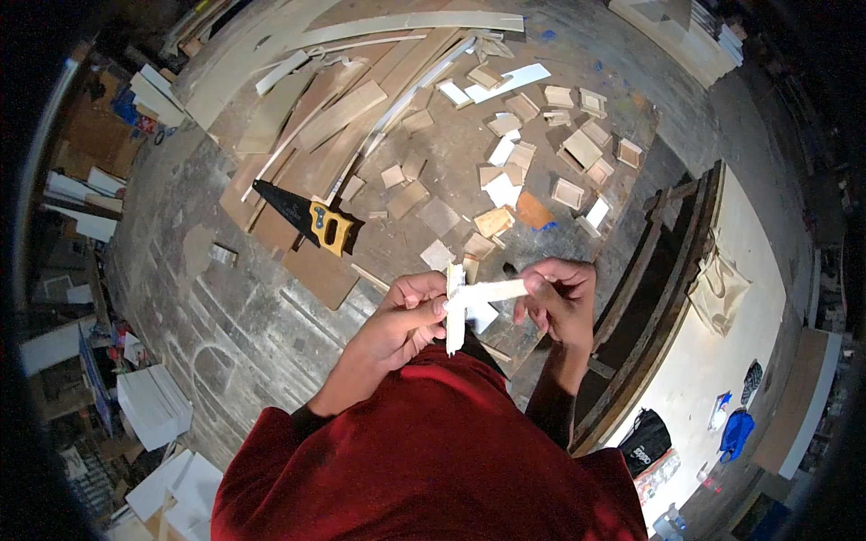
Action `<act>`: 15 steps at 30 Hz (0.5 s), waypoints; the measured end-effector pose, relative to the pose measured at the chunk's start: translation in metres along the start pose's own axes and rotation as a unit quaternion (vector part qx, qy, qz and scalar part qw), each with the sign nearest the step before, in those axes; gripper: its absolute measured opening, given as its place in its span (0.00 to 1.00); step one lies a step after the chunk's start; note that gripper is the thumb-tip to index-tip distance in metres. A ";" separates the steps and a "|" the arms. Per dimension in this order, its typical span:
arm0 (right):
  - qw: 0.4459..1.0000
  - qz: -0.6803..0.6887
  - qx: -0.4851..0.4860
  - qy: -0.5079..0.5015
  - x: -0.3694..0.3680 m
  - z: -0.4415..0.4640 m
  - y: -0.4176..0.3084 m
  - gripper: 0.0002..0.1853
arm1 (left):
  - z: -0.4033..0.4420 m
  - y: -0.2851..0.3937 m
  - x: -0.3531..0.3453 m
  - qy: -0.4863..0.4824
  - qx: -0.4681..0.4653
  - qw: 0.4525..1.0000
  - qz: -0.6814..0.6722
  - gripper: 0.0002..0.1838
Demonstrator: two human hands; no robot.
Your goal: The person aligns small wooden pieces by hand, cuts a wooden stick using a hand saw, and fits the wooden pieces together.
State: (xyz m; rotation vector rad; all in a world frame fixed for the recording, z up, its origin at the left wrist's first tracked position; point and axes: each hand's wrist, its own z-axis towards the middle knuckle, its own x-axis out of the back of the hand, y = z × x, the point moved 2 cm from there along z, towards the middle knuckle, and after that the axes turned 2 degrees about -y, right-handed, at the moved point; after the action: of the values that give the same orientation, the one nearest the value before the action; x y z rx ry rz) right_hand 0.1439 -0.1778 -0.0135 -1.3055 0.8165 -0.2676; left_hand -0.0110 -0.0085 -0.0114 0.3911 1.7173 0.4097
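While the left hand has its grip closed on a narrow whitish wooden strip, the right hand pinches a pale flat wooden piece, lying crosswise to it

Over the head feed I see creamy-white wood strips, a dark red shirt, a handsaw with black blade and yellow handle, a beige tote bag, a bright blue pouch, and a black bag bearing white lettering.

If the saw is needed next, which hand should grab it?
Probably the left hand: it's nearer the saw, which lies off to the left. The right hand is farther across. Both hands hold pale strips, though.
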 end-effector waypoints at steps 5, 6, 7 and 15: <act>0.998 0.007 0.003 0.068 -0.004 0.011 0.000 0.10 | 0.000 -0.001 -0.004 -0.002 -0.002 1.000 0.009 0.11; 0.998 0.007 0.003 0.068 -0.004 0.011 -0.001 0.10 | 0.000 -0.001 -0.003 -0.011 0.005 1.000 0.007 0.11; 0.999 -0.004 0.000 0.052 -0.005 0.010 -0.001 0.10 | 0.000 0.000 -0.002 -0.010 0.004 1.000 0.007 0.11; 0.994 0.042 0.043 0.093 -0.011 0.008 0.006 0.11 | -0.001 -0.001 0.001 -0.012 0.009 1.000 -0.002 0.11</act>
State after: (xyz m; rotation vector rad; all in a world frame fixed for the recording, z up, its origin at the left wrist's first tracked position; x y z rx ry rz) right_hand 0.1398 -0.1640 -0.0150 -1.1741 1.0031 -0.3578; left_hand -0.0123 -0.0086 -0.0121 0.4035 1.6997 0.3859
